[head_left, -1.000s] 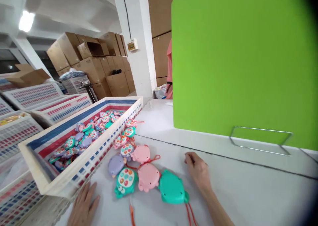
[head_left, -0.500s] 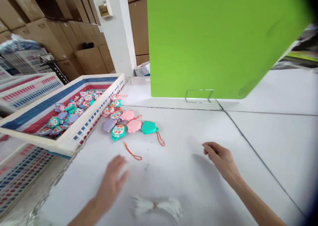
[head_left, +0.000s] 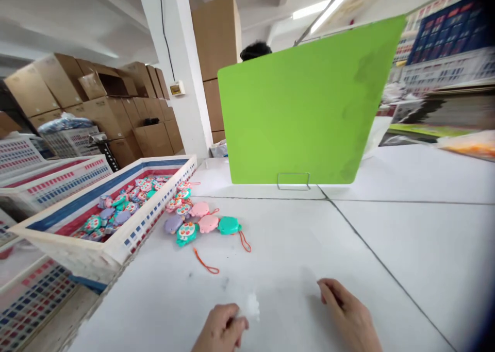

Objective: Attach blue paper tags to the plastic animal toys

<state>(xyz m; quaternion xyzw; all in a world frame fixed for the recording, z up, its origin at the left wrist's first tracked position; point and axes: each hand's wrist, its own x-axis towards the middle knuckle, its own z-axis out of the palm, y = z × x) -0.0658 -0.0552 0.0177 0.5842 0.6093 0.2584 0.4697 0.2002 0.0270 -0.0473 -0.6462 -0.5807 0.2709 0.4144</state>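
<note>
My left hand is low in the middle of the view, fingers curled in; a blurred white patch shows just beyond its fingertips. I cannot make out what the fingers hold. My right hand hovers over the white table at the lower right, thumb and fingers pinched; anything between them is too small to tell. Farther forward on the table lie several small turtle-like toys, among them a teal one with an orange cord loop, a pink one and a purple one. A loose orange cord lies nearer me.
A white plastic crate with a striped lining, holding many such toys, stands at the left table edge. An upright green board with a wire stand blocks the far side. The top of a person's head shows behind it.
The view has tilted up. My left hand has moved right and its fingers have curled. The tied bundle of white strands is no longer plainly visible. My right hand stays pinched.
</note>
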